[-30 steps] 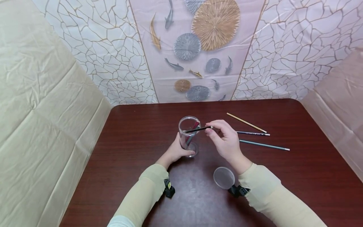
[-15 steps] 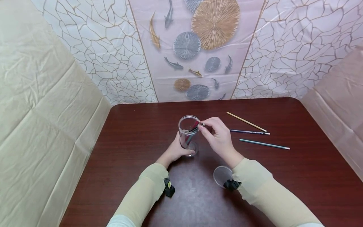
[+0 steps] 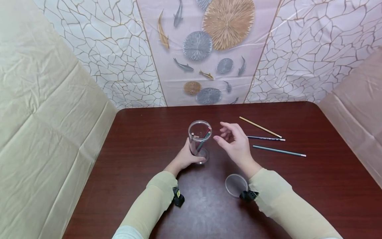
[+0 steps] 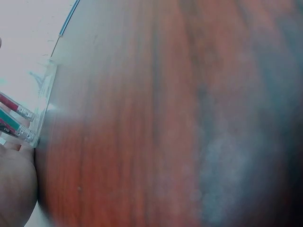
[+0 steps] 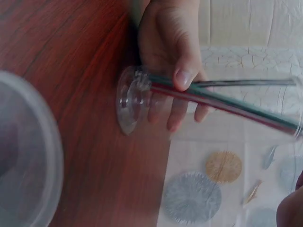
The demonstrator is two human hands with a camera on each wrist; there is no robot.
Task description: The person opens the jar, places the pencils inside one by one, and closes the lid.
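Head view: mid-frame, the clear cup (image 3: 194, 143) stands upright, mouth upward, gripped by the left hand (image 3: 185, 156). Just right of its rim is the right hand (image 3: 238, 145), thumb and forefinger apart. Inside, a red pencil (image 3: 207, 132) and a green pencil (image 3: 203, 142) lean up rightward.

Left wrist view: both slant down rightward, at the left edge.

Right wrist view: the cup's long axis runs sideways, base left, mouth right.

Marks on the pencils (image 3: 265, 138) are too small to read.
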